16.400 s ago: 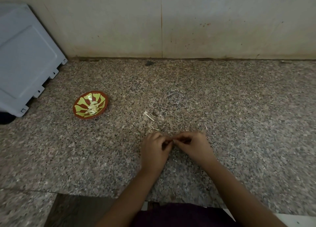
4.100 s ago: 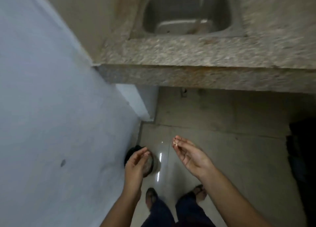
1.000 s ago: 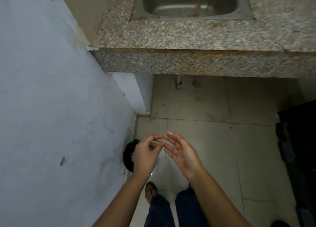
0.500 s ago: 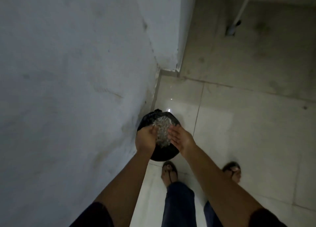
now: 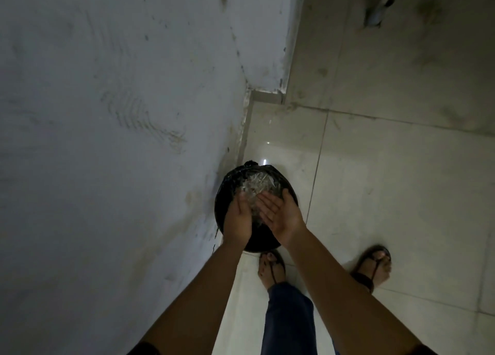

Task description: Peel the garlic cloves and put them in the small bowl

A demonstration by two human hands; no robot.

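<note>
Person stands over a round bin (image 5: 221,194) lined with a black bag, set on the glossy tiled floor (image 5: 388,183) right against the pale plastered wall (image 5: 107,113). Crumpled clear plastic (image 5: 258,184) lies in the top of the bin. Both hands hang over its mouth, side by side and nearly touching. We see the left hand (image 5: 238,219) from the back, fingers stretched forward and close together, barely bent, palm turned away from us; nothing shows at its fingertips. The right hand (image 5: 281,215) lies palm up and tilted toward the left one, fingers straight and slightly spread, thumb raised at the far edge; its palm looks bare, though the light is dim and we cannot rule out small scraps. We can make out no garlic clove in or between the hands, and the small bowl lies outside this view. Below the forearms, a blue trouser leg (image 5: 289,317) and two sandalled feet: the left foot (image 5: 270,267) just beside the bin, the right foot (image 5: 375,263) well apart on the next tile.
</note>
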